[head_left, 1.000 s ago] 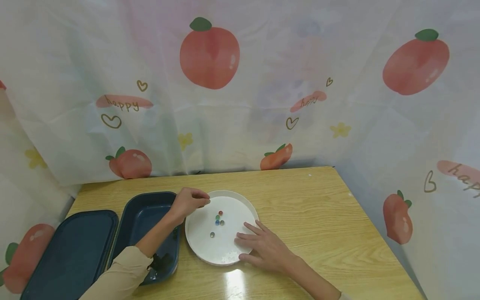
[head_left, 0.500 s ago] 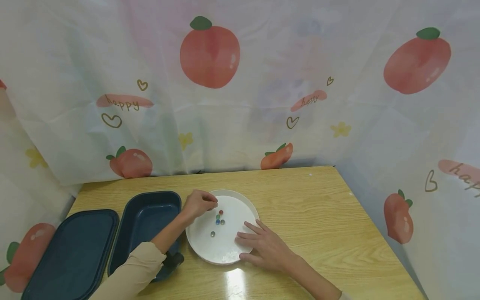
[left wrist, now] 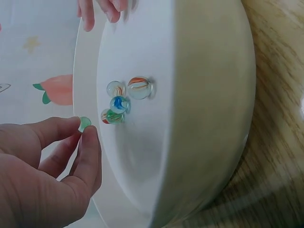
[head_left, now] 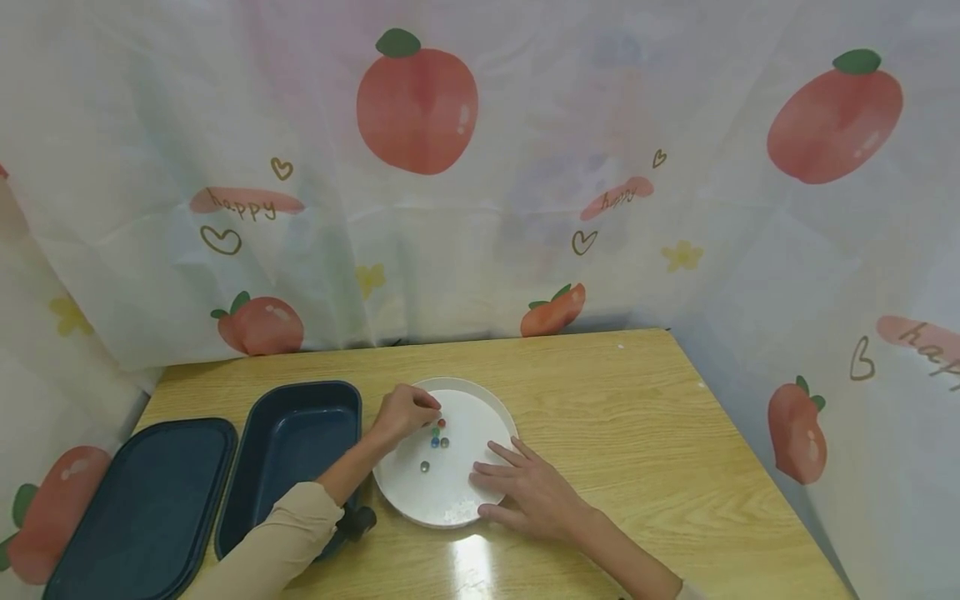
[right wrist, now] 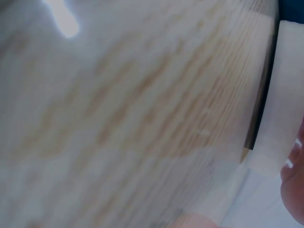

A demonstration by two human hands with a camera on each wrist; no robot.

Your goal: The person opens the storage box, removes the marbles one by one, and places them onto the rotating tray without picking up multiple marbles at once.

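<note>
Over the far left part of a round white tray [head_left: 457, 500], my left hand [head_left: 400, 414] pinches a pale green glass marble [left wrist: 84, 124] between thumb and fingertip. Several marbles lie on the tray close to it: a blue one [left wrist: 119, 104], a green one [left wrist: 114, 117], a red one [head_left: 442, 423] and a larger clear one with an orange swirl [left wrist: 140, 88]. My right hand [head_left: 532, 493] rests at the tray's right rim with its fingers spread and holds nothing. The right wrist view shows only a bit of that hand beside the tray's white wall [right wrist: 280, 104].
Left of the white tray stands a deep dark blue rectangular tray [head_left: 300, 433], partly under my left forearm. Further left lies a flat dark blue lid or tray [head_left: 150, 500]. All are on a wooden table [head_left: 637, 433], with a fruit-print cloth [head_left: 480, 250] hanging behind.
My left hand has moved right from the white tray's left rim, inward over the tray towards the marbles. My right hand has stayed at the right rim.
</note>
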